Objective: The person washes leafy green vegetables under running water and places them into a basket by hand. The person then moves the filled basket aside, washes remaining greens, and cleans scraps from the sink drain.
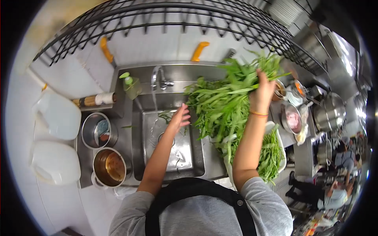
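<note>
My right hand (263,93) grips a big bunch of long leafy greens (222,106) at its upper right end. The bunch spreads over the sink's right side and the counter beside it. Above the steel sink (168,163), my left hand (180,117) is open with fingers apart, close to the bunch's left edge and holding nothing. Water runs from the curved faucet (157,76) into the basin, where a few loose leaves (166,115) lie. Below the bunch, a white tub (281,147) holds more greens, partly hidden by my right forearm.
Left of the sink stand two metal pots (110,167), a green-topped soap bottle (132,86) and large plastic jugs (57,161). A black wire rack (165,17) hangs overhead. Bowls of food (292,118) line the right counter. People (334,194) stand farther right.
</note>
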{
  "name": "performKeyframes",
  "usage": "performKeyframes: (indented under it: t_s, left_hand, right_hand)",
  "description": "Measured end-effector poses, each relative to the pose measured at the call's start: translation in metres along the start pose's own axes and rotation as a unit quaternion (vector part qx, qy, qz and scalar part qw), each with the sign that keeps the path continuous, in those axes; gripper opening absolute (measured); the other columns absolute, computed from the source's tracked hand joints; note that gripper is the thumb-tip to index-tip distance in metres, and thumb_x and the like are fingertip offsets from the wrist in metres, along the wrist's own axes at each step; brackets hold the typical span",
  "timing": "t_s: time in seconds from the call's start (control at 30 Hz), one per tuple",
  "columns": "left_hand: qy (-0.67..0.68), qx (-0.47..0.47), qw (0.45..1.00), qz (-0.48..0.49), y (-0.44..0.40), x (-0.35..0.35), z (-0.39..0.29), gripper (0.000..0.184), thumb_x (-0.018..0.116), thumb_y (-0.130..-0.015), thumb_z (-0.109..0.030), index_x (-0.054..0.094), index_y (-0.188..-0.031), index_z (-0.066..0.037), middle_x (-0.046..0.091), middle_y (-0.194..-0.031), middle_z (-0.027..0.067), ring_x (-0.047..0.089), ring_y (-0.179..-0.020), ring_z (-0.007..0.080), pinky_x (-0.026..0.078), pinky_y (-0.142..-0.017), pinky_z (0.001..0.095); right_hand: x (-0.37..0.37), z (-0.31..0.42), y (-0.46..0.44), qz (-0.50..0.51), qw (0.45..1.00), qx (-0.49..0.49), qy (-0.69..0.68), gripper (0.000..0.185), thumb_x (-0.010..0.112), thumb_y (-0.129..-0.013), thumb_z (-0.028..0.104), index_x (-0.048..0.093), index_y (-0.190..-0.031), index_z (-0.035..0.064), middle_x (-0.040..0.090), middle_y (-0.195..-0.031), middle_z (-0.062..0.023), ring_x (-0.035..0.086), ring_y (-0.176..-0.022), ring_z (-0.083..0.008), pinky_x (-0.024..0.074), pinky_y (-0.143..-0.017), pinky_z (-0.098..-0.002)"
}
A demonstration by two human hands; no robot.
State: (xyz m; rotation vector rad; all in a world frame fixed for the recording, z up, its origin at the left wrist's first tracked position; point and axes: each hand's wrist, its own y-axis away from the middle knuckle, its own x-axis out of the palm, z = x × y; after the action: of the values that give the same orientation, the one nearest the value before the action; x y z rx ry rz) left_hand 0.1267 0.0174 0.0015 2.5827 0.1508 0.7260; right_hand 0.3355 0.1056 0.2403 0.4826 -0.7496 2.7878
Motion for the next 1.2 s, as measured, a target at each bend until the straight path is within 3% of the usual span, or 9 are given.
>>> performKeyframes:
  t_s: [0.2, 0.27, 0.4, 0.5, 0.63, 0.73, 0.87, 1.0, 1.2]
  left_hand:
    - [0.234, 0.031, 0.971, -0.046, 0.02, -0.089, 0.012, 0.073, 0.039, -0.08, -0.06, 0.033, -0.127, -0.004, 0.037, -0.128, 0.0156, 0.036, -0.117, 0.0299, 0.033, -0.091, 0.0456]
    - [0.058, 0.214, 0.93, -0.294, 0.023, -0.116, 0.005, 0.065, 0.039, -0.085, -0.053, 0.032, -0.128, -0.005, 0.036, -0.128, 0.0141, 0.033, -0.119, 0.0259, 0.033, -0.093, 0.0398]
    - [-0.059, 0.372, 0.882, -0.283, 0.032, -0.13, -0.035, 0.064, 0.043, -0.086, -0.045, 0.025, -0.131, -0.002, 0.034, -0.13, 0.0157, 0.033, -0.119, 0.0235, 0.025, -0.098, 0.0321]
    - [-0.035, 0.426, 0.899, -0.093, 0.032, -0.122, -0.054, 0.059, 0.054, -0.083, -0.029, 0.028, -0.129, -0.003, 0.043, -0.12, 0.0103, 0.039, -0.113, 0.0182, 0.028, -0.096, 0.0303]
    - [-0.187, 0.348, 0.916, -0.067, 0.04, -0.11, -0.06, 0.066, 0.068, -0.071, -0.008, 0.032, -0.126, -0.004, 0.045, -0.116, 0.0059, 0.045, -0.103, 0.014, 0.038, -0.087, 0.0277]
    - [-0.056, 0.227, 0.97, -0.072, 0.031, -0.117, -0.055, 0.055, 0.066, -0.075, -0.015, 0.037, -0.121, -0.003, 0.049, -0.111, 0.0065, 0.048, -0.098, 0.0132, 0.04, -0.083, 0.0268]
    - [0.113, 0.178, 0.951, -0.226, 0.017, -0.107, -0.049, 0.036, 0.06, -0.082, -0.019, 0.045, -0.109, -0.001, 0.056, -0.098, 0.0059, 0.054, -0.086, 0.0121, 0.043, -0.074, 0.0259]
    - [0.052, 0.247, 0.961, -0.11, 0.019, -0.096, -0.058, 0.031, 0.058, -0.082, -0.014, 0.046, -0.107, 0.0, 0.056, -0.097, 0.0064, 0.053, -0.086, 0.0125, 0.043, -0.074, 0.0255]
    - [0.057, 0.293, 0.951, -0.082, 0.022, -0.09, -0.063, 0.03, 0.059, -0.077, -0.004, 0.047, -0.105, -0.005, 0.055, -0.093, 0.0047, 0.053, -0.085, 0.0134, 0.043, -0.074, 0.0276]
  right_hand:
    - [0.082, -0.144, 0.138, 0.181, 0.964, 0.167, 0.101, 0.059, 0.059, -0.077, 0.006, 0.025, -0.124, -0.002, 0.043, -0.115, -0.0114, 0.043, -0.102, -0.0186, 0.0334, -0.091, -0.029]
    - [0.098, -0.199, 0.176, 0.255, 0.945, 0.185, 0.085, 0.065, 0.062, -0.077, 0.011, 0.021, -0.126, -0.0033, 0.043, -0.115, -0.0128, 0.042, -0.104, -0.0196, 0.0317, -0.093, -0.0288]
    - [0.133, -0.21, 0.198, 0.376, 0.903, 0.196, 0.076, 0.074, 0.068, -0.075, 0.02, 0.021, -0.127, -0.0045, 0.048, -0.113, -0.0151, 0.047, -0.101, -0.0164, 0.0387, -0.087, -0.028]
    - [0.156, -0.189, 0.194, 0.411, 0.862, 0.274, 0.112, 0.06, 0.068, -0.074, 0.026, 0.039, -0.117, -0.0053, 0.054, -0.104, -0.0131, 0.05, -0.096, -0.0149, 0.0403, -0.084, -0.028]
    - [0.165, -0.208, 0.184, 0.326, 0.819, 0.471, -0.027, 0.079, 0.066, -0.074, 0.033, 0.025, -0.126, -0.0096, 0.047, -0.115, -0.0165, 0.045, -0.106, -0.0228, 0.035, -0.09, -0.0298]
    - [0.149, -0.201, 0.174, 0.416, 0.781, 0.466, 0.005, 0.072, 0.065, -0.076, 0.028, 0.026, -0.126, -0.0059, 0.047, -0.114, -0.0148, 0.044, -0.105, -0.023, 0.0348, -0.09, -0.0306]
    - [0.126, -0.203, 0.16, 0.381, 0.797, 0.468, -0.006, 0.02, 0.059, -0.08, 0.011, 0.049, -0.097, 0.0054, 0.055, -0.086, -0.0005, 0.051, -0.072, -0.0078, 0.0417, -0.065, -0.0217]
    - [0.124, -0.206, 0.175, 0.245, 0.862, 0.434, -0.098, 0.012, 0.06, -0.079, 0.01, 0.051, -0.087, 0.0088, 0.049, -0.071, 0.0058, 0.043, -0.06, -0.0029, 0.0355, -0.053, -0.0191]
    - [0.111, -0.192, 0.176, 0.335, 0.856, 0.384, -0.083, 0.023, 0.054, -0.08, 0.001, 0.05, -0.102, 0.0027, 0.058, -0.092, -0.0026, 0.054, -0.078, -0.0092, 0.0424, -0.073, -0.0222]
